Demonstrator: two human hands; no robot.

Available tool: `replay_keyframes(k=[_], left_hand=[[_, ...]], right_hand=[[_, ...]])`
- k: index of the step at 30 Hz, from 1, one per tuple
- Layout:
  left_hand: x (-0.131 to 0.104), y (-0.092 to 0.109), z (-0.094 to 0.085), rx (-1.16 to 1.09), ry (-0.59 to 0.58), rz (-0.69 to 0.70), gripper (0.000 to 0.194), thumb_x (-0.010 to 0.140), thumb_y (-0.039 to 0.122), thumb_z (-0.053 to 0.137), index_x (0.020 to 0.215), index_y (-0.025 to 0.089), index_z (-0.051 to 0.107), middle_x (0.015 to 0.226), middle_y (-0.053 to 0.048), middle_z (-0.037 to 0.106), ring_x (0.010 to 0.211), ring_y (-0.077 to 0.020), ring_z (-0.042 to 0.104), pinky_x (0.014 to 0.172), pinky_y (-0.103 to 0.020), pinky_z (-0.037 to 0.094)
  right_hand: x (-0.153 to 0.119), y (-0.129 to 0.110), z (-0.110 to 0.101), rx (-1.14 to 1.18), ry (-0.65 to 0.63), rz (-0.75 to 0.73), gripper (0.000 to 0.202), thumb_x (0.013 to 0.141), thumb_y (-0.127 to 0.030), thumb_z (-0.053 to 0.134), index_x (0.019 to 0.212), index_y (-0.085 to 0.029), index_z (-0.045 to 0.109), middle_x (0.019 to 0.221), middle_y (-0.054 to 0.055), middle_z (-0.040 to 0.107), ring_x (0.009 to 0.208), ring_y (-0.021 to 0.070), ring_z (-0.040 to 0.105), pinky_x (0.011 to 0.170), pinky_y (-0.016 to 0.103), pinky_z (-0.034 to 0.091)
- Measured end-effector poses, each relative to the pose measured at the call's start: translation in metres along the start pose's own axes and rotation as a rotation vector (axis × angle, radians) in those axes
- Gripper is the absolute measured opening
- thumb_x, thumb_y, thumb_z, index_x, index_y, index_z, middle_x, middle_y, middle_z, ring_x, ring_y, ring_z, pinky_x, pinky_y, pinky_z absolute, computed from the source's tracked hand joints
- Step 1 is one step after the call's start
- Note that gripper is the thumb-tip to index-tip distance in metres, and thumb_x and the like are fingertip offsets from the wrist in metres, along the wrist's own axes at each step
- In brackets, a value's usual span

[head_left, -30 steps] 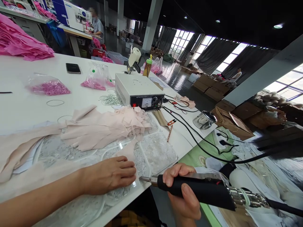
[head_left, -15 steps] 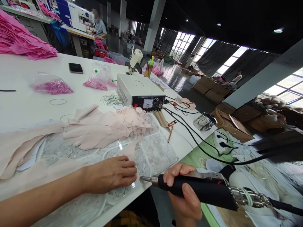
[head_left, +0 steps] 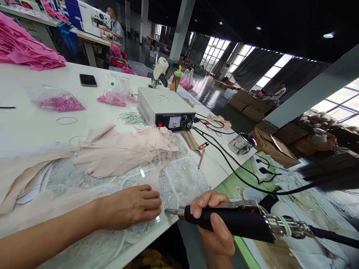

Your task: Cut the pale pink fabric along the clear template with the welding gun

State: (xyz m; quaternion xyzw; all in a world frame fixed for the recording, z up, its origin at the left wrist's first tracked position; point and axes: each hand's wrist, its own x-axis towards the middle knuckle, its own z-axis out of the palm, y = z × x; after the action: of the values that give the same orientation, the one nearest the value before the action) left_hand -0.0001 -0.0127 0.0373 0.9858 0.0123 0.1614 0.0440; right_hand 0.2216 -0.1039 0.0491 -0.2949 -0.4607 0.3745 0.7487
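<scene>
The right hand (head_left: 214, 224) was wrapped around a black handheld tool with a metal tip (head_left: 230, 222), held at the white table's near edge (head_left: 28, 130). Its long axis lay nearly level, tip pointing left toward the left hand (head_left: 131, 205), which pressed flat, fingers extended, on a pale pink fabric piece (head_left: 153, 179). The writing on the white control box (head_left: 165, 108) was too small to read.

Garment factory floor: sewing machine (head_left: 89, 16), pink fabric stacks (head_left: 25, 52), cardboard boxes (head_left: 249, 102), long worktable (head_left: 33, 127)
</scene>
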Motion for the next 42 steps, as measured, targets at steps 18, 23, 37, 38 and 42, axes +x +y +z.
replay_keyframes(k=[18, 23, 37, 38, 42], left_hand=[[-0.001, 0.000, 0.002, 0.008, 0.004, -0.015, 0.029, 0.100, 0.009, 0.049, 0.119, 0.025, 0.065, 0.109, -0.008, 0.071, 0.107, -0.0208, 0.064, 0.095, -0.033, 0.048], [-0.002, 0.000, 0.003, 0.018, 0.034, -0.013, 0.030, 0.098, 0.009, 0.053, 0.121, 0.025, 0.064, 0.110, -0.007, 0.071, 0.108, -0.0200, 0.064, 0.097, -0.032, 0.048], [-0.009, -0.006, 0.001, 0.042, -0.108, 0.008, 0.049, 0.093, 0.001, 0.040, 0.137, 0.017, 0.055, 0.127, -0.009, 0.067, 0.121, -0.0264, 0.058, 0.110, -0.042, 0.037], [-0.012, -0.006, 0.003, 0.052, -0.126, 0.009, 0.054, 0.091, -0.001, 0.039, 0.140, 0.018, 0.053, 0.131, -0.009, 0.065, 0.124, -0.0268, 0.056, 0.111, -0.043, 0.036], [-0.022, -0.007, 0.008, 0.088, -0.133, -0.052, 0.063, 0.089, -0.003, 0.037, 0.144, 0.024, 0.050, 0.139, -0.007, 0.061, 0.132, -0.0253, 0.052, 0.115, -0.045, 0.036]], right_hand=[[-0.003, 0.000, 0.003, -0.031, -0.025, 0.047, 0.011, 0.088, -0.035, 0.064, 0.094, -0.026, 0.061, 0.082, 0.000, 0.057, 0.057, 0.0120, 0.059, 0.056, 0.030, 0.053], [-0.005, -0.003, 0.002, -0.024, -0.035, 0.057, 0.014, 0.088, -0.036, 0.064, 0.096, -0.025, 0.060, 0.083, 0.000, 0.056, 0.060, 0.0124, 0.061, 0.057, 0.030, 0.052], [-0.008, 0.009, -0.002, -0.027, -0.044, 0.029, 0.018, 0.092, -0.041, 0.061, 0.104, -0.029, 0.054, 0.088, -0.001, 0.060, 0.058, 0.0112, 0.059, 0.058, 0.030, 0.050], [-0.008, 0.010, -0.003, -0.020, -0.040, 0.028, 0.018, 0.092, -0.040, 0.061, 0.104, -0.029, 0.053, 0.088, -0.001, 0.060, 0.058, 0.0111, 0.060, 0.057, 0.029, 0.050], [-0.009, 0.013, -0.003, -0.030, -0.026, 0.016, 0.021, 0.091, -0.040, 0.061, 0.103, -0.026, 0.050, 0.090, 0.001, 0.060, 0.057, 0.0114, 0.061, 0.055, 0.030, 0.050]])
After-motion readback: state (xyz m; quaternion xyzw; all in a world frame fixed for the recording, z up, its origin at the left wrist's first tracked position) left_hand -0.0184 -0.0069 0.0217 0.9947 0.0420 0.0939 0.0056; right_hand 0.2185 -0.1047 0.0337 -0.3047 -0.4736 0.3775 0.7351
